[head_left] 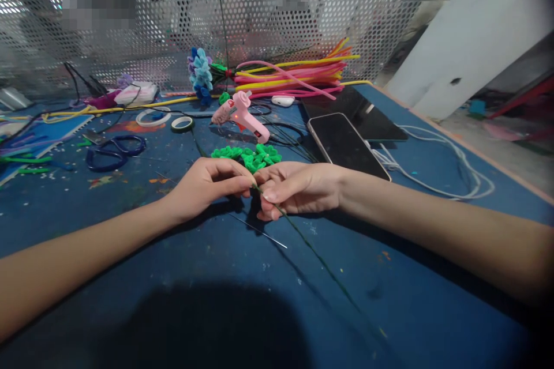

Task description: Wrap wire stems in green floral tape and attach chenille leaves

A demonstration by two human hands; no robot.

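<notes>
Head view — green stem partly hidden

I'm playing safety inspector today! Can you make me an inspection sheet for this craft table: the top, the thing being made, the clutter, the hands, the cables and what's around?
Surface: blue tabletop, flecked with paint-like marks.
Things in work: thin green stem, running toward the lower right; green fuzzy pieces just beyond the hands.
Clutter: pink hot glue gun with a small orange light; blue-handled scissors; smartphone; bundle of pipe cleaners; thin metal rod.
Hands: left hand and right hand both pinch the stem.
Cables: white cable, loosely looped beyond the right forearm.
Surroundings: perforated metal panel behind the table.
</notes>
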